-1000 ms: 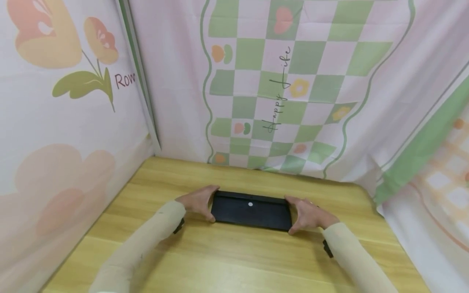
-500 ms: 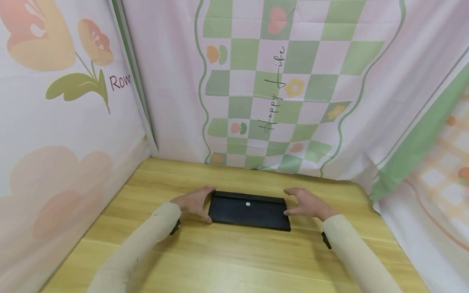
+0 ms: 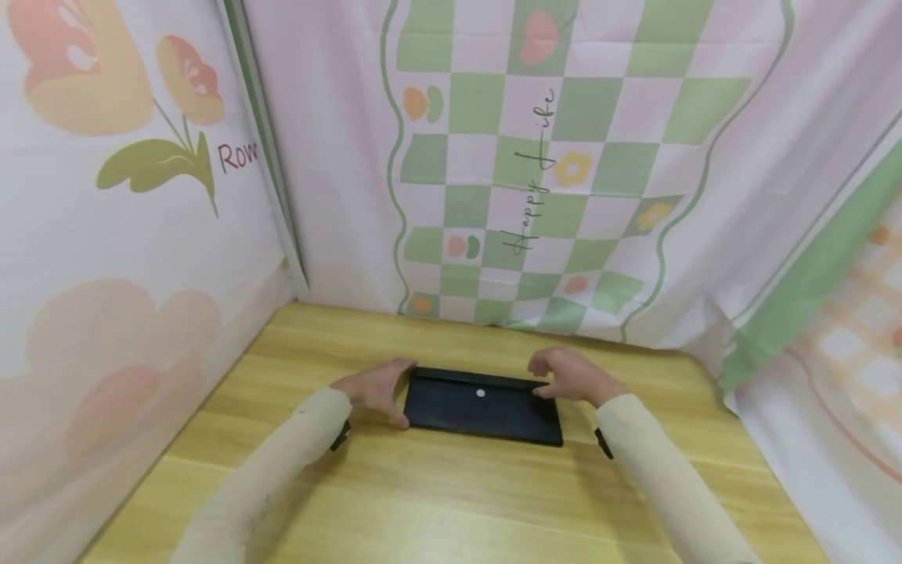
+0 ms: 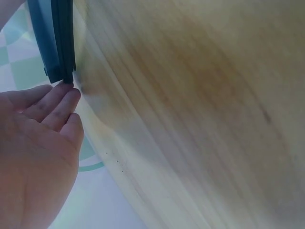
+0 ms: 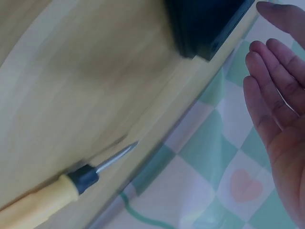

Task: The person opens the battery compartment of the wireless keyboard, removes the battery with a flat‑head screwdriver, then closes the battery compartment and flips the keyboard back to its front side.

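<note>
A flat black rectangular panel [image 3: 486, 415] lies on the wooden table [image 3: 437, 501]. A raised bar runs along its far edge, with a white dot just in front. At the panel's left end is my left hand [image 3: 369, 389], thumb at the near corner and fingers at the far one. The left wrist view shows these fingers [image 4: 57, 107] nearly straight, their tips against the end of the black panel [image 4: 55, 38]. My right hand [image 3: 574, 376] hovers by the far right corner, loosely bent. In the right wrist view its fingers [image 5: 267, 90] hold nothing.
A tool with a yellow handle [image 5: 43, 205], black collar and pointed metal shaft appears beside the hand in the right wrist view; the head view does not show it. A checkered curtain [image 3: 535, 196] hangs behind the table, and a flowered cloth [image 3: 127, 329] stands at the left.
My right hand has let go of the panel's right end and moved up and left over its far corner. The left hand stays at its end; the panel has hardly moved.
</note>
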A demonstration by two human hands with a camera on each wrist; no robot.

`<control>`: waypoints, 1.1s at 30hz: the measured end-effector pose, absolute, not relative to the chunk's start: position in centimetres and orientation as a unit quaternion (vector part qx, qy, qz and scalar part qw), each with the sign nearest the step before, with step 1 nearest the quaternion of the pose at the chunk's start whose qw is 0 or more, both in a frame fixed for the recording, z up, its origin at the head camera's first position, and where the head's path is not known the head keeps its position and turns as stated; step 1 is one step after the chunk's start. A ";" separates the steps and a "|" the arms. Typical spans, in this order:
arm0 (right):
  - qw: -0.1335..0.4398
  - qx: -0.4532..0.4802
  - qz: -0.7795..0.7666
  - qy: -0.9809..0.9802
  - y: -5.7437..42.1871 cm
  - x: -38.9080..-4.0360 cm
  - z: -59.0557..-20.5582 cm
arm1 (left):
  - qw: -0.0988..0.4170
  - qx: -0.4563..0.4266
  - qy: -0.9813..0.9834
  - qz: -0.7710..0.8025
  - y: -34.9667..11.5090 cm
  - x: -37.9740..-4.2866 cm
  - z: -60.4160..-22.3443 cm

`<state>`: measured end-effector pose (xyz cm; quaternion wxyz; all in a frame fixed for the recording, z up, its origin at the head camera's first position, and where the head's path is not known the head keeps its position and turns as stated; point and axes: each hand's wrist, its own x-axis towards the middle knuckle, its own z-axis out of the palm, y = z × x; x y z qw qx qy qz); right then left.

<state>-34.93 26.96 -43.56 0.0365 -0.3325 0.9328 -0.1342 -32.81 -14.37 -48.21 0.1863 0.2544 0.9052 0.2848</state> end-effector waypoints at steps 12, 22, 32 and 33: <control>0.059 -0.360 -0.125 0.923 25.3 -36.2 -44.9 | 0.200 0.253 0.899 0.296 -14.4 -32.9 -48.4; 0.042 -0.376 -0.110 0.919 24.8 -37.0 -44.8 | 0.200 0.250 0.900 0.295 -14.6 -33.2 -48.5; 0.143 -0.294 -0.149 0.933 23.9 -38.0 -43.5 | 0.199 0.249 0.902 0.290 -14.4 -33.0 -48.3; 0.160 -0.278 -0.167 0.932 23.7 -38.1 -43.5 | 0.201 0.248 0.903 0.289 -14.4 -33.0 -48.3</control>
